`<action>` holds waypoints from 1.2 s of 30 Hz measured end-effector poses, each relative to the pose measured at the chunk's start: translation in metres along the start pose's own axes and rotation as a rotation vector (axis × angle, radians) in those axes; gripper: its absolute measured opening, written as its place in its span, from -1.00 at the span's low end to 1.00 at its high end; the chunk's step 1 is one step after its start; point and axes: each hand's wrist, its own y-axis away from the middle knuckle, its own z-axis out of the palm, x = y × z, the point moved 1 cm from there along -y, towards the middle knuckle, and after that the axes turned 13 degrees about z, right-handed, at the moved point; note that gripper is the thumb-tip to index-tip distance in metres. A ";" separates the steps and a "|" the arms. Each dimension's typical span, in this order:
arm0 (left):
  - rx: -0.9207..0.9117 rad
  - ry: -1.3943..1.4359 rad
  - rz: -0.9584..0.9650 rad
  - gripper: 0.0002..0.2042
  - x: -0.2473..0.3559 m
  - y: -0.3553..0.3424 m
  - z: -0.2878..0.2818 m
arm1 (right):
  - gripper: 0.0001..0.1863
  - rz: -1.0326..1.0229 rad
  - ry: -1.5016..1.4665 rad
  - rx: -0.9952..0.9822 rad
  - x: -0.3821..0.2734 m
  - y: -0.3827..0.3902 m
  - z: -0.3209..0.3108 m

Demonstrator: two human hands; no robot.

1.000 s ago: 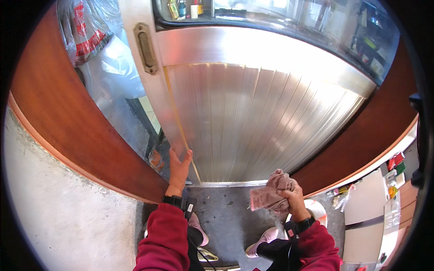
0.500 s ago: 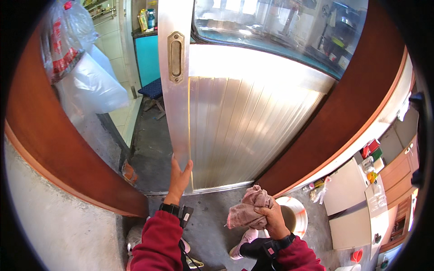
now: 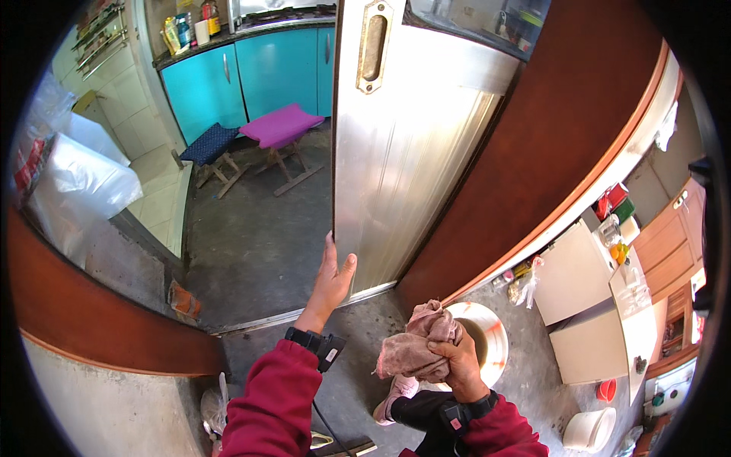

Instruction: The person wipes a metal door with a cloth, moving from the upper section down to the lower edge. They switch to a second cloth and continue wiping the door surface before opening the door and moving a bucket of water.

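My left hand point(image 3: 330, 283) lies against the near edge of a silvery sliding door point(image 3: 411, 152), its fingers stretched along the edge and its thumb spread over the front face. The fingers are partly hidden by the hand itself. An oval metal recessed pull point(image 3: 374, 47) sits higher up on the door. My right hand point(image 3: 461, 367) is closed around a crumpled, brownish-pink rag point(image 3: 419, 344). Below and behind that hand stands a white round bucket point(image 3: 496, 346) with dark liquid inside, partly covered by the hand and rag.
Through the doorway stand a dark blue folding stool point(image 3: 209, 145), a purple folding stool point(image 3: 282, 126) and turquoise cabinets point(image 3: 202, 87). Plastic bags point(image 3: 87, 179) hang at the left. A brick piece point(image 3: 183, 299) lies by the frame. At lower right is another white bucket point(image 3: 590, 430).
The sliding door has moved right with my left hand against its edge, widening the opening. The purple stool and more cabinets now show. My right hand still holds the rag.
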 end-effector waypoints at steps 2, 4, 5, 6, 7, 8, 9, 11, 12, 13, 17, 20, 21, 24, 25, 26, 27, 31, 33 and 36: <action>-0.022 -0.044 -0.019 -0.12 -0.001 -0.006 0.016 | -0.42 -0.014 -0.010 -0.004 -0.003 0.001 -0.004; -0.056 -0.057 -0.068 -0.12 0.000 -0.014 0.033 | -0.41 -0.042 -0.046 -0.064 -0.005 0.002 -0.006; -0.064 -0.063 -0.059 -0.13 0.001 -0.018 0.039 | -0.41 -0.036 -0.050 -0.073 -0.006 0.003 -0.007; -0.086 -0.070 -0.085 -0.10 0.002 -0.022 0.045 | -0.41 -0.017 -0.027 -0.026 -0.006 0.003 -0.007; -0.105 -0.077 -0.087 -0.07 0.003 -0.027 0.051 | -0.41 -0.018 -0.018 -0.011 -0.006 0.004 -0.008; -0.131 -0.084 -0.099 -0.05 0.003 -0.031 0.057 | -0.42 -0.024 -0.020 0.002 -0.005 0.004 -0.008; -0.168 -0.064 -0.098 0.02 0.004 -0.035 0.060 | -0.44 -0.017 -0.021 0.018 -0.005 0.005 -0.009; -0.220 -0.063 -0.128 0.04 0.005 -0.043 0.071 | -0.45 -0.026 -0.031 0.008 -0.004 0.006 -0.009; -0.240 -0.065 -0.148 0.05 0.006 -0.046 0.075 | -0.46 -0.039 -0.045 -0.007 -0.004 0.006 -0.009; -0.254 -0.056 -0.133 0.07 0.006 -0.050 0.078 | -0.48 -0.041 -0.070 -0.036 -0.003 0.006 -0.009; -0.324 -0.029 -0.101 0.13 0.004 -0.066 0.097 | -0.50 -0.050 -0.026 0.028 -0.003 0.006 -0.012; -0.360 -0.019 -0.109 0.16 0.001 -0.073 0.108 | -0.50 -0.029 -0.017 0.032 -0.005 0.011 -0.016; -0.367 -0.015 -0.108 0.17 0.000 -0.074 0.111 | -0.48 -0.025 -0.033 0.003 -0.006 0.013 -0.017; -0.372 -0.011 -0.113 0.17 -0.002 -0.076 0.116 | -0.45 -0.009 -0.032 0.038 -0.008 0.015 -0.017; -0.375 -0.016 -0.125 0.20 -0.002 -0.076 0.117 | -0.42 -0.008 -0.022 0.033 -0.008 0.015 -0.015; -0.377 -0.022 -0.136 0.23 -0.002 -0.078 0.119 | -0.41 -0.005 -0.041 0.014 -0.008 0.015 -0.014; -0.378 -0.030 -0.148 0.26 -0.001 -0.080 0.119 | -0.41 0.006 -0.056 0.000 -0.008 0.014 -0.011; -0.424 -0.068 -0.166 0.21 0.001 -0.089 0.119 | -0.39 -0.005 -0.045 0.012 -0.005 0.011 -0.004; -0.436 -0.063 -0.170 0.14 0.003 -0.086 0.113 | -0.38 -0.056 -0.022 0.052 -0.007 0.011 -0.005; -0.394 0.098 -0.252 0.06 0.015 -0.059 0.095 | -0.40 -0.126 -0.092 0.085 -0.015 0.008 -0.011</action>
